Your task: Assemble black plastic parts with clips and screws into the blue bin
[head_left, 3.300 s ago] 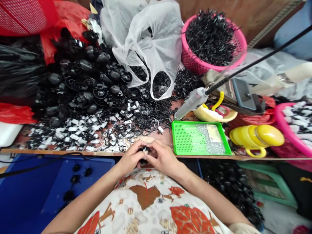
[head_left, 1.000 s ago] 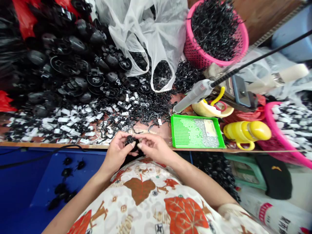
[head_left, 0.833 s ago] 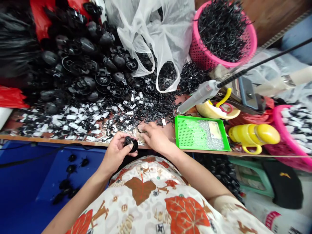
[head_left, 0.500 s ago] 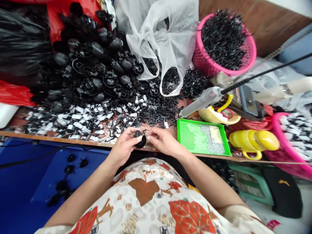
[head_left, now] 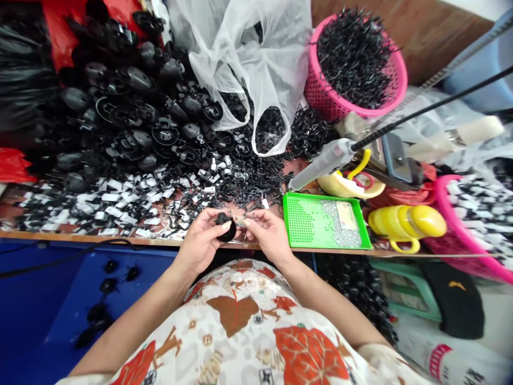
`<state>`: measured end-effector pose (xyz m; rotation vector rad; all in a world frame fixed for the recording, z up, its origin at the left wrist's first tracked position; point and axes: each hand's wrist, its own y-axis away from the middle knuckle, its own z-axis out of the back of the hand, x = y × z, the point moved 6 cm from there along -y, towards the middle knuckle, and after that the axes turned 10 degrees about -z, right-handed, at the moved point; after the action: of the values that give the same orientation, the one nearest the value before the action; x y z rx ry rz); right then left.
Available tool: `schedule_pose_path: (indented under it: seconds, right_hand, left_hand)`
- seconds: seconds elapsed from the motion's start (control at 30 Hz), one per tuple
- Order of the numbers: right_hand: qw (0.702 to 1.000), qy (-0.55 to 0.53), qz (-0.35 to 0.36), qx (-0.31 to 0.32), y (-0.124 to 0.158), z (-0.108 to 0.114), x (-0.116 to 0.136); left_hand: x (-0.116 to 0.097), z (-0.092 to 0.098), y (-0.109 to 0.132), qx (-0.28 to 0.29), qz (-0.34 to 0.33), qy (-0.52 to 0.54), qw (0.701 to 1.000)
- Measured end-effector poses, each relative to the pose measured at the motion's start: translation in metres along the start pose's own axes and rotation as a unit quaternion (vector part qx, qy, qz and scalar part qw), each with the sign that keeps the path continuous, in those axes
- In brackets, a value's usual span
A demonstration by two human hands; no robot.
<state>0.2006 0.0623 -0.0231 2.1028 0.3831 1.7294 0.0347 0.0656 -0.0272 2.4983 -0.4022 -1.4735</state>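
Note:
Over the table's front edge, my left hand (head_left: 201,240) is closed around a round black plastic part (head_left: 228,231), thumb on top. My right hand (head_left: 267,233) is just to its right, thumb and fingers pinched together; what they hold is too small to make out. A narrow gap lies between the black part and my right fingertips. Behind my hands are small black pieces (head_left: 264,179) in a loose heap and, to the left, white-and-black clips (head_left: 116,206). Bigger black plastic housings (head_left: 138,141) are piled farther back.
Right of my hands lies a green tray (head_left: 286,222) with small clear bits and a card. An electric screwdriver (head_left: 323,163) hangs over the table. A yellow bottle (head_left: 404,222) and pink baskets (head_left: 312,88) stand at the right. A blue bin (head_left: 60,299) is below left.
The camera view has shifted, so the table's contents appear farther left. My right hand has drawn slightly away from the black part, while my left still holds it.

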Motion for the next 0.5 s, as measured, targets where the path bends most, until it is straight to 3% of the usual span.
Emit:
schedule_pose_path:
  seconds: [0.13, 0.3, 0.5]
  right_hand:
    - [0.996, 0.008, 0.058, -0.062, -0.004, 0.008, 0.016]
    - [0.984, 0.151, 0.089, 0.02, -0.008, -0.011, 0.02]
    - [0.974, 0.215, 0.072, 0.024, -0.008, -0.01, 0.013]
  left_hand:
    - [0.001, 0.0, 0.002, 0.0, -0.035, -0.11, 0.993]
    - [0.006, -0.009, 0.006, 0.039, -0.036, -0.144, 0.988]
    - [0.006, -0.013, 0.006, 0.054, -0.049, -0.223, 0.972]
